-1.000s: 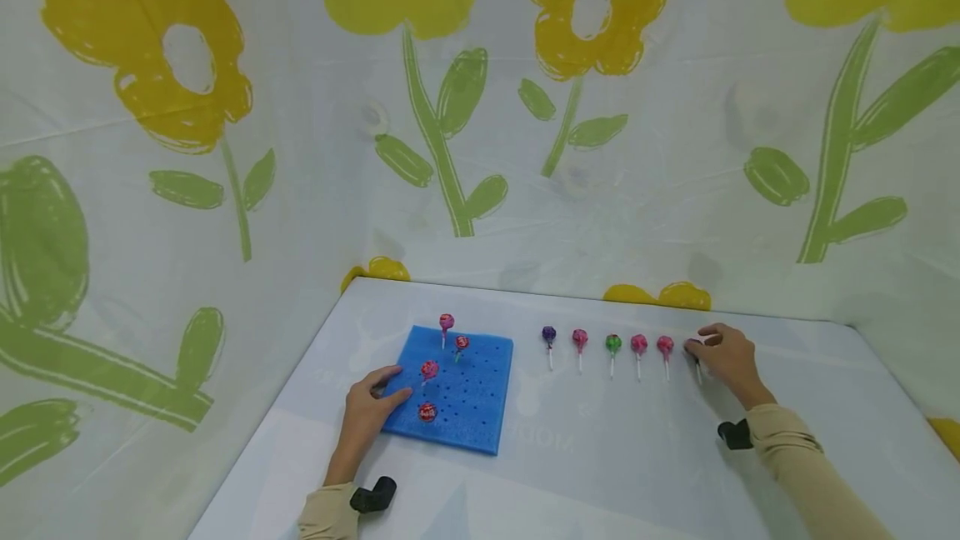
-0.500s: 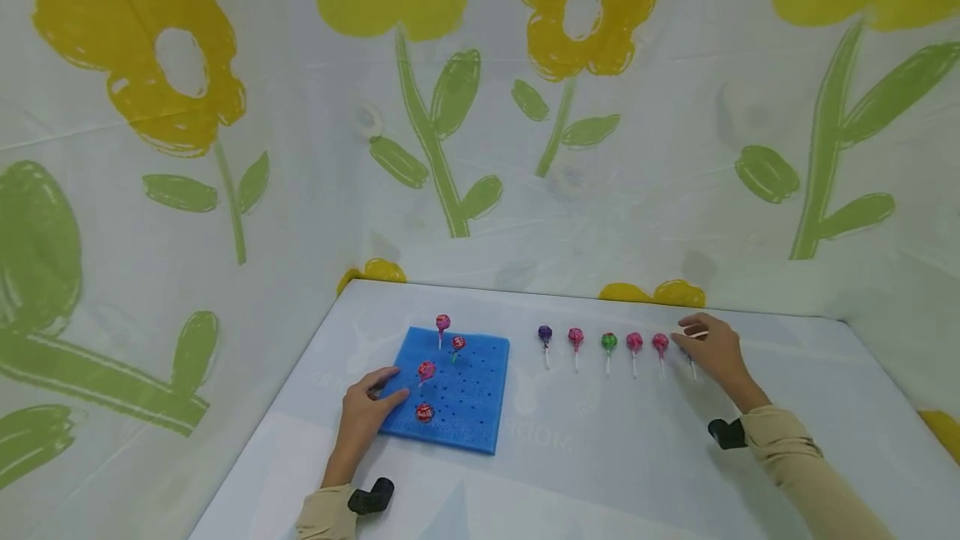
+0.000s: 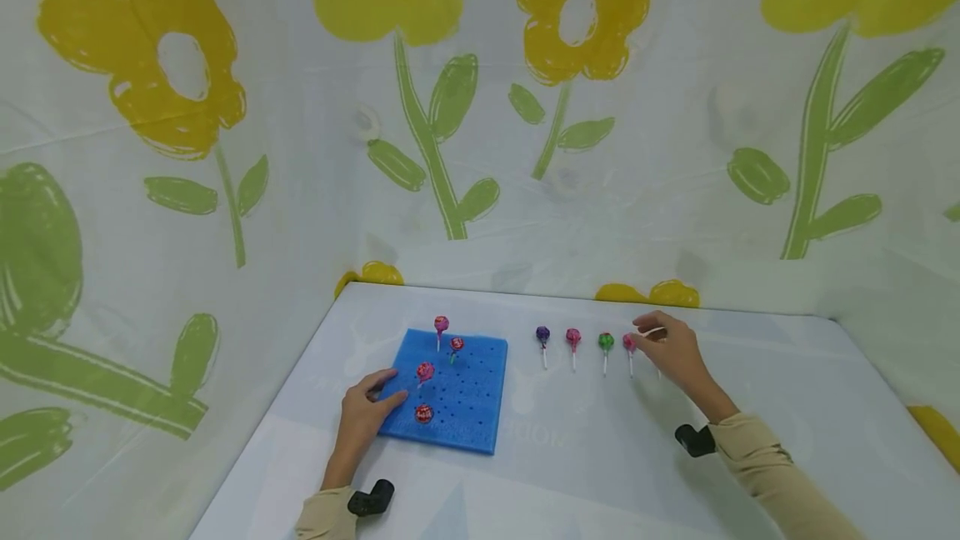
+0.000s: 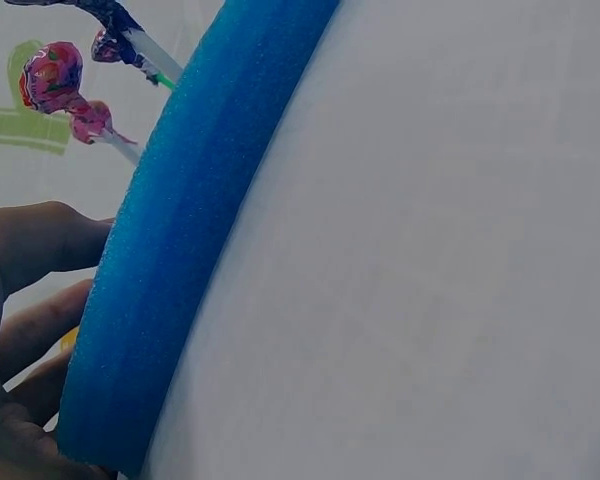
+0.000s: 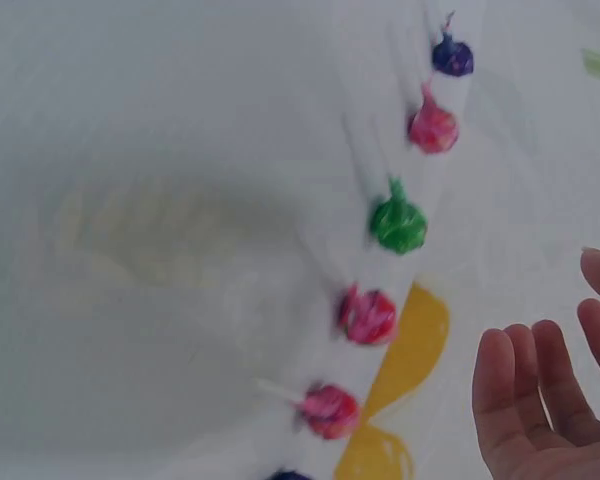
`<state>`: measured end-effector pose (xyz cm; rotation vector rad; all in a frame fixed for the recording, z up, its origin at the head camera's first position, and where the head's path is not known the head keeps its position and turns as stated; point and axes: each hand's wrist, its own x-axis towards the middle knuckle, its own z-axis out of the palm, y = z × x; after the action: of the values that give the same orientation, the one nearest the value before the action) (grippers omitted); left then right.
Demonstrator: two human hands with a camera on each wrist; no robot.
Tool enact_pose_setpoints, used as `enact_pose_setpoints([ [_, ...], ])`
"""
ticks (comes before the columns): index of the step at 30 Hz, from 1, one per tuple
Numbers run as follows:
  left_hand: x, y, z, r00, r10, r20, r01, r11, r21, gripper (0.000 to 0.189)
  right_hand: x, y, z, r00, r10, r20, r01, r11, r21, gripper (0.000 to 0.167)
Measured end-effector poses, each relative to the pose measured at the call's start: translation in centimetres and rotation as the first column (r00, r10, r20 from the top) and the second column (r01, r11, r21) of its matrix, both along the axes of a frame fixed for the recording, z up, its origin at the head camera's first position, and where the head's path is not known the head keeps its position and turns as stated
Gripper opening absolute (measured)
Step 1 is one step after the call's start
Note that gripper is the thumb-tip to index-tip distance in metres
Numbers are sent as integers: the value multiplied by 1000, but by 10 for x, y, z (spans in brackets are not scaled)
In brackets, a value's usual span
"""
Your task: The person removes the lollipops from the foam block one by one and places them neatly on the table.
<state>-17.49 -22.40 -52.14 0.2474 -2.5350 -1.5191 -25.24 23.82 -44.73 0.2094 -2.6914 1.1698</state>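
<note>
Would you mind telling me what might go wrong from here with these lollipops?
The right hand is close over the lollipop row; its fingers might nudge a pink lollipop out of line.

The left hand touches the blue foam block; a push could slide it along the table.

A red-wrapped lollipop near that hand might get knocked.

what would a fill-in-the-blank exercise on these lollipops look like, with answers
The left hand touches a foam block whose colour is ____.
In the head view, ____ lollipops stand in it.
On the table, the lollipop between two pink ones is coloured ____.
The hand at the table row is the ____ one.
Missing words: blue; four; green; right.
</note>
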Motion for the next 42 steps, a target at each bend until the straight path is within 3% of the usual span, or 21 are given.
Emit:
enact_pose_setpoints([
  [9, -2, 0, -2, 1000, -2, -21, 2, 1000, -7, 45, 12, -33, 6, 998, 58, -39, -59, 997, -41, 21],
  [32, -2, 4, 0, 999, -19, -46, 14, 996, -89, 44, 46, -124, 0, 975, 221, 3, -216, 959, -181, 18],
  [42, 0, 5, 4, 1000, -8, -18, 5, 991, -137, 50, 61, -163, -7, 942, 336, 3, -328, 922, -206, 17],
])
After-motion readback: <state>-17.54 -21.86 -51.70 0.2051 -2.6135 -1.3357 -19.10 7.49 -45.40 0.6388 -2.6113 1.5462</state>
